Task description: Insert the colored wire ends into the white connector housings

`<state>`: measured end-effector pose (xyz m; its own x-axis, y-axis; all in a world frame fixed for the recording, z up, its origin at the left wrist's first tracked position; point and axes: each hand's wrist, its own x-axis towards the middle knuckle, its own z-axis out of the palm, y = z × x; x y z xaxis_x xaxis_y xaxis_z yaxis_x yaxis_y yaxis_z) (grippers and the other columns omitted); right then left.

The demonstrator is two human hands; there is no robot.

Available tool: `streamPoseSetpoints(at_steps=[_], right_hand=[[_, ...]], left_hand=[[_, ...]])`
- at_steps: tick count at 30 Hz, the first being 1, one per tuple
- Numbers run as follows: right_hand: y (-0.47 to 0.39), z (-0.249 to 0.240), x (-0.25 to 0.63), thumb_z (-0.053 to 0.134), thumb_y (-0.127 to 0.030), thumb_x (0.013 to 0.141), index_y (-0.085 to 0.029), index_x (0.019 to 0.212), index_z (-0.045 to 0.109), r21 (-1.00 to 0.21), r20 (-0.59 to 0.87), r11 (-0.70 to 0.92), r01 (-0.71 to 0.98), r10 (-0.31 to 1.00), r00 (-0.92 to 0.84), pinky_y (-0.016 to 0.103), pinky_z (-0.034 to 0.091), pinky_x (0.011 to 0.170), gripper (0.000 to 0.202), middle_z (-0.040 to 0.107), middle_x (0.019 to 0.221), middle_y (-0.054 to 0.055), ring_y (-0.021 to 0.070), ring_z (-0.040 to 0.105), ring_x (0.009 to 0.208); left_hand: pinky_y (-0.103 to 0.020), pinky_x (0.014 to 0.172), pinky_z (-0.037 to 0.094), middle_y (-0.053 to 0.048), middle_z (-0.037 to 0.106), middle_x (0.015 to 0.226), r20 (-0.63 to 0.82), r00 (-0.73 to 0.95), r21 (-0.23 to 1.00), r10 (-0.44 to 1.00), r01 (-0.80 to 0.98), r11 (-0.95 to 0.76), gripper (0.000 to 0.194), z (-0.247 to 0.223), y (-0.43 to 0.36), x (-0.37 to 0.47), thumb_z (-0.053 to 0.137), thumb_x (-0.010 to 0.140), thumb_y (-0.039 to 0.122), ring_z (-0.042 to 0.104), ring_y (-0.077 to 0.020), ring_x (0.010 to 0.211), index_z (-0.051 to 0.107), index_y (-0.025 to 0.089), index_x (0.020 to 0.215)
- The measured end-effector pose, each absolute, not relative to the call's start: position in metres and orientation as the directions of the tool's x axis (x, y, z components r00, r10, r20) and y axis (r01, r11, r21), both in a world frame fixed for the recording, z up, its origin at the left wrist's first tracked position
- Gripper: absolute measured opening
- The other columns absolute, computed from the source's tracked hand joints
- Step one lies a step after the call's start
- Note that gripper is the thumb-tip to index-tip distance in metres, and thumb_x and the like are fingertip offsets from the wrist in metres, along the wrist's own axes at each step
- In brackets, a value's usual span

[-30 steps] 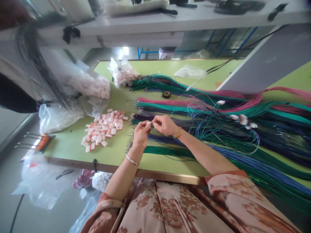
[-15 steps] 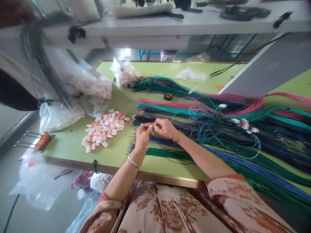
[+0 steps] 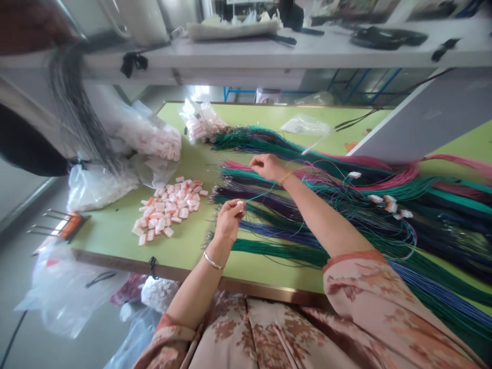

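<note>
My left hand (image 3: 228, 220) is closed on a small white connector housing (image 3: 241, 206) above the near part of the table. A thin teal wire (image 3: 261, 196) runs from the housing toward the right. Farther back, my right hand (image 3: 266, 167) is over the pink wire bundle (image 3: 235, 165), its fingers curled together; whether a wire is pinched in them cannot be made out. Below and between my hands lie purple wires (image 3: 274, 204), blue wires (image 3: 265, 228) and green wires (image 3: 269, 249), their metal-tipped ends pointing left. Left of my left hand is a pile of white-and-orange connector housings (image 3: 169, 207).
Plastic bags of housings (image 3: 154, 136) stand at the back left. A white shelf (image 3: 246, 59) crosses above the table, with a slanted white panel (image 3: 418, 113) at right. Several wired connectors (image 3: 390, 205) rest on the wires. An orange pronged holder (image 3: 69, 225) sits at the left edge.
My right hand has parted from my left and moved back and right to the pink wires. My left hand stays near its place with the housing. The view has tilted up slightly.
</note>
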<state>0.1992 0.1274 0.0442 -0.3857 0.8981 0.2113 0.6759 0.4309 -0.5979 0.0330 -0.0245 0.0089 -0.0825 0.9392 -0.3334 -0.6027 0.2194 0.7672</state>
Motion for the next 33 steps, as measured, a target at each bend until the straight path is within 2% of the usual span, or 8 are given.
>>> streamPoseSetpoints(at_steps=[3, 5, 9, 13, 19, 25, 29, 33], right_hand=[[0.162, 0.03, 0.196, 0.061, -0.022, 0.077, -0.017, 0.086, 0.074, -0.409, 0.113, 0.376, 0.832, 0.925, -0.362, 0.026, 0.042, 0.075, 0.017, 0.071, 0.086, 0.005, 0.0166, 0.061, 0.08], [0.172, 0.019, 0.191, 0.061, -0.023, 0.078, -0.019, 0.09, 0.074, -0.34, 0.068, 0.362, 0.868, 0.93, -0.362, 0.026, 0.042, 0.077, 0.018, 0.072, 0.094, 0.006, 0.0172, 0.062, 0.087], [0.176, 0.011, 0.185, 0.057, -0.025, 0.083, -0.019, 0.093, 0.072, -0.253, 0.026, 0.381, 0.889, 0.922, -0.387, 0.027, 0.041, 0.079, 0.019, 0.07, 0.106, 0.007, 0.0188, 0.061, 0.094], [0.176, 0.018, 0.19, 0.051, -0.02, 0.085, -0.015, 0.097, 0.068, -0.221, 0.061, 0.422, 0.879, 0.906, -0.419, 0.028, 0.04, 0.079, 0.021, 0.069, 0.104, 0.012, 0.0206, 0.06, 0.092], [0.172, 0.036, 0.182, 0.054, -0.018, 0.08, -0.016, 0.091, 0.067, -0.366, 0.085, 0.455, 0.812, 0.885, -0.457, 0.025, 0.039, 0.07, 0.017, 0.07, 0.088, 0.007, 0.0167, 0.059, 0.077], [0.151, 0.055, 0.142, 0.055, -0.021, 0.078, -0.013, 0.082, 0.065, -0.605, 0.214, 0.577, 0.549, 0.782, -0.586, 0.023, 0.039, 0.065, 0.014, 0.065, 0.074, 0.003, 0.012, 0.053, 0.066], [0.12, 0.068, 0.141, 0.056, -0.028, 0.077, -0.014, 0.078, 0.062, -0.747, 0.258, 0.556, 0.364, 0.748, -0.612, 0.023, 0.039, 0.061, 0.015, 0.06, 0.068, 0.0, 0.0106, 0.049, 0.061], [0.081, 0.072, 0.163, 0.058, -0.03, 0.077, -0.014, 0.078, 0.061, -0.817, 0.261, 0.502, 0.285, 0.762, -0.593, 0.023, 0.04, 0.059, 0.016, 0.059, 0.068, 0.0, 0.0101, 0.048, 0.06]], left_hand=[[-0.021, 0.061, 0.041, 0.0, 0.064, 0.071, -0.351, -0.078, 0.763, 0.933, -0.601, 0.237, 0.027, 0.008, -0.026, 0.035, 0.083, 0.057, 0.023, 0.053, -0.0065, 0.062, 0.064, 0.015, 0.074], [-0.021, 0.062, 0.041, -0.001, 0.064, 0.073, -0.372, -0.085, 0.76, 0.924, -0.6, 0.251, 0.027, 0.007, -0.025, 0.035, 0.083, 0.057, 0.023, 0.054, -0.0068, 0.064, 0.064, 0.015, 0.075], [-0.022, 0.063, 0.041, -0.002, 0.065, 0.075, -0.386, -0.086, 0.764, 0.919, -0.588, 0.266, 0.027, 0.006, -0.025, 0.034, 0.082, 0.058, 0.022, 0.055, -0.0071, 0.065, 0.064, 0.015, 0.076], [-0.022, 0.063, 0.04, -0.002, 0.065, 0.076, -0.376, -0.086, 0.767, 0.923, -0.588, 0.257, 0.026, 0.006, -0.025, 0.034, 0.081, 0.059, 0.022, 0.055, -0.0072, 0.065, 0.064, 0.015, 0.077], [-0.022, 0.063, 0.04, -0.001, 0.064, 0.074, -0.359, -0.078, 0.77, 0.93, -0.588, 0.248, 0.029, 0.009, -0.025, 0.037, 0.082, 0.058, 0.024, 0.054, -0.0072, 0.065, 0.063, 0.014, 0.078], [-0.022, 0.063, 0.039, -0.001, 0.064, 0.074, -0.345, -0.075, 0.773, 0.936, -0.588, 0.238, 0.029, 0.009, -0.025, 0.037, 0.082, 0.058, 0.024, 0.053, -0.0063, 0.063, 0.063, 0.014, 0.077], [-0.021, 0.061, 0.04, 0.0, 0.064, 0.074, -0.347, -0.075, 0.755, 0.935, -0.614, 0.231, 0.029, 0.007, -0.025, 0.036, 0.082, 0.059, 0.023, 0.053, -0.0061, 0.063, 0.063, 0.015, 0.078], [-0.02, 0.061, 0.04, 0.001, 0.063, 0.074, -0.335, -0.054, 0.707, 0.941, -0.674, 0.213, 0.03, 0.006, -0.022, 0.036, 0.083, 0.058, 0.021, 0.052, -0.0052, 0.062, 0.061, 0.015, 0.079]])
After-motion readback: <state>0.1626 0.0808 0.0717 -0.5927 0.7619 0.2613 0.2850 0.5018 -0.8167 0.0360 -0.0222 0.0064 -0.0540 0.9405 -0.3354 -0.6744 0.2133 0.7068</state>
